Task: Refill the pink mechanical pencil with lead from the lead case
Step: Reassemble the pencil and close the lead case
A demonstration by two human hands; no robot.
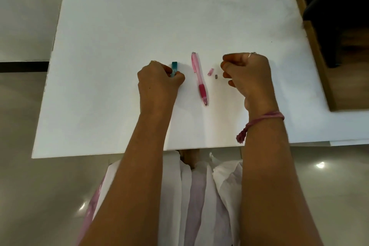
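The pink mechanical pencil (200, 80) lies on the white table (119, 46), tip toward me, between my two hands. Just right of it lie its small pink cap (210, 71) and a tiny grey eraser (216, 76). My left hand (157, 84) is closed around the teal lead case (174, 68), whose far end sticks out past my fingers. My right hand (245, 76) hovers right of the small parts with its fingers curled in; I cannot see anything held in it.
A brown wooden shelf with a black object (335, 26) on it stands at the table's right edge. A pink thread band (261, 120) circles my right wrist. White clothing on my lap (199, 195) shows below the table's near edge.
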